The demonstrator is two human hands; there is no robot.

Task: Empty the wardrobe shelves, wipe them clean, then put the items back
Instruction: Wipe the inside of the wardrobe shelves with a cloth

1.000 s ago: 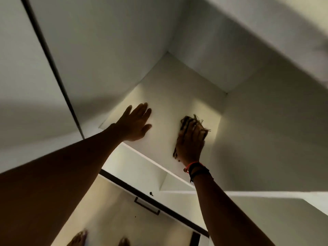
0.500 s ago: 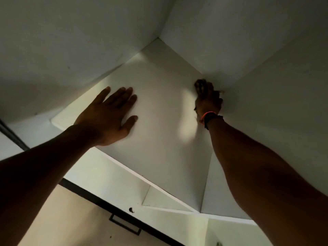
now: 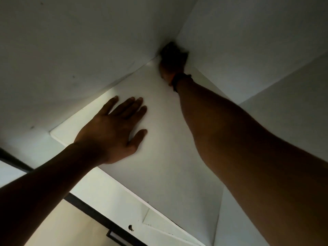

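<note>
- Wardrobe interior of white board, dimly lit, seen from below and in front, looking up into one compartment.
- Dark frame strip [image 3: 85, 206]: nearest fitting, crossing below the compartment. A small handle [image 3: 113, 235] sits under it and a hole [image 3: 130, 227] marks the white panel just beyond.
- Shelf [image 3: 168, 166]: the task's thing, a white board running from its front edge up to the back corner. Judged stage is wiping, with the putting back not yet begun.
- Left hand [image 3: 115, 132]: near the front left of the shelf.
  - Risk: weight leaned through this palm so close to the front edge could tip or flex the board if its supports are light.
  - Fingers: straight and flat on the surface, the three middle ones close together, the little finger and thumb spread apart. It holds nothing.
- Right hand [image 3: 170, 68]: at full reach in the far back corner, where shelf, side wall and back wall meet. A dark wristband [image 3: 179, 79] is on the wrist.
  - Risk: at this stretch the pressure is likely weak, so dust may be left packed in the corner seam or the cloth may slip free.
  - Fingers: dark and blurred, so I cannot tell whether they curl round the cloth or lie flat on it.
- Cloth [image 3: 173, 49]: a dark blurred mass at the fingertip end of the right hand, pushed into the corner and touching it.
</note>
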